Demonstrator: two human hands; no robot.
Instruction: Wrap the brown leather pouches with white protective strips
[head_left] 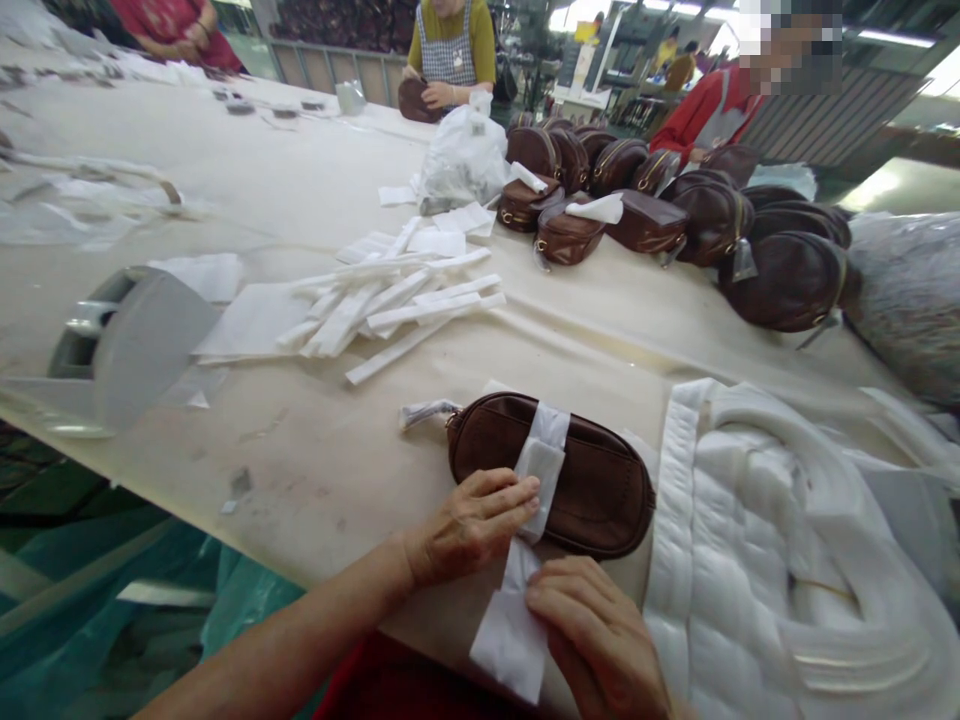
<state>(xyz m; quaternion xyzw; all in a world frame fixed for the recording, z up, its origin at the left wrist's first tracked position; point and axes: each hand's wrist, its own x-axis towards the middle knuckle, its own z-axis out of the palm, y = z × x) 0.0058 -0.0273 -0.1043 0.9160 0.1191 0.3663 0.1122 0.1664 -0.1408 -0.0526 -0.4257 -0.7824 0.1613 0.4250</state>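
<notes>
A dark brown oval zipped pouch (600, 490) lies flat on the table in front of me, with a wrapped zipper pull at its left end. Around its middle runs a white paper strip (541, 470), whose loose tail (514, 640) hangs toward me past the near edge. My left hand (480, 520) has its fingers together, pressing the strip against the pouch's near side; its thumb is hidden. Just below, my right hand (600, 630) is closed, with thumb and fingers pinching the strip's tail.
Folded white strips (397, 300) are piled beyond the pouch, and a tape dispenser (142, 345) stands at left. White padded material (750, 550) lies to the right. Several brown bags (784, 280) and a clear plastic bag (465, 155) sit farther back. Co-workers (454, 50) work across the table.
</notes>
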